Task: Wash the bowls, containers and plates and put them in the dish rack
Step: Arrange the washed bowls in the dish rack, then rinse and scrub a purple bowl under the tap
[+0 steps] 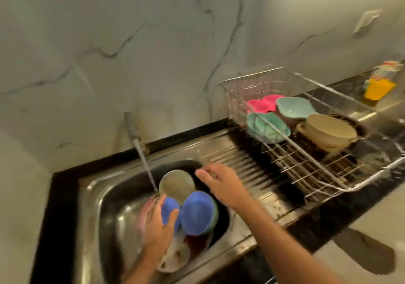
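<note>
In the sink [114, 198], the left hand [156, 231] curls its grip round a small blue bowl [169, 211] beneath the running tap. The right hand [221, 184], fingers relaxed and empty, hovers just right of it, nearer the dish rack [306, 165] on the bench.

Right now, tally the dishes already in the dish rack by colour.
In the dish rack:
Pink: 1, the pink dish at the back.
Teal: 2, the teal dish and the teal dish nearer the sink.
Beige: 1, the beige bowl.
Total: 4
</note>
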